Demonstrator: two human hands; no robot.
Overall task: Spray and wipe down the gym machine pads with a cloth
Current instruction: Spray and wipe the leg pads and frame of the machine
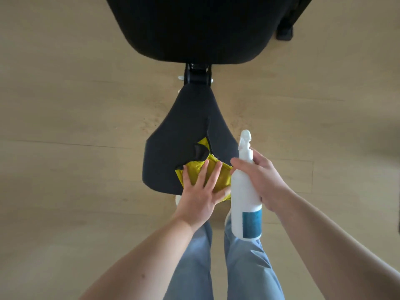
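A black seat pad of the gym machine sits in the middle of the view, with a torn patch near its centre. On its near edge lies a yellow cloth. My left hand presses flat on the cloth with straight, spread fingers. My right hand grips a white spray bottle with a blue label, upright, just right of the cloth, its nozzle pointing away from me. A larger black back pad fills the top of the view.
A black metal bracket with white bolts joins the two pads. Light wooden floor lies all around. My legs in blue trousers stand just below the seat pad. A black machine foot shows at the top right.
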